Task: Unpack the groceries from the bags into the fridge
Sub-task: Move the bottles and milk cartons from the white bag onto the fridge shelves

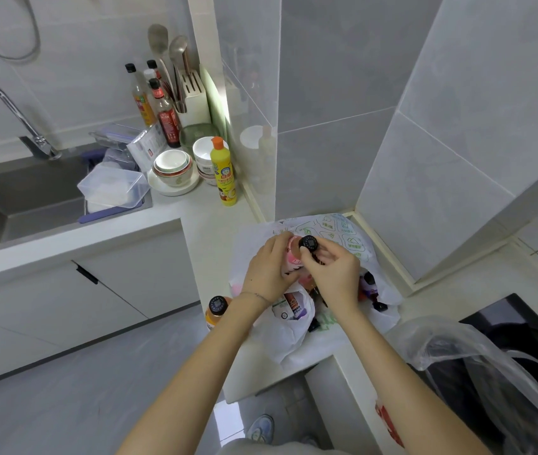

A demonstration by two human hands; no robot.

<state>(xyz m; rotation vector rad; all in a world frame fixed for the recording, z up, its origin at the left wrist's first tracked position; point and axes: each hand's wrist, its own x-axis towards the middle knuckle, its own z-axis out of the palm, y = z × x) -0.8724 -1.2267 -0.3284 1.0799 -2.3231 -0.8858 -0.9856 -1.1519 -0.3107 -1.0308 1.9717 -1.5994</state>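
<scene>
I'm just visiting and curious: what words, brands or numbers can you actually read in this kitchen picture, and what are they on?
No text is sharp enough to quote.
yellow bottle: Chinese characters on the label, blurred.
white bag: green printing, too small.
sauce bottles: red labels, unreadable.
black-capped bottle, pinched by the right hand: pale cap print, unreadable.
pink bottle, held in the left hand: label mostly hidden.

Bright even light, glare strip by knife block (195, 93), wide-angle edge warp, slight soft blur.
</scene>
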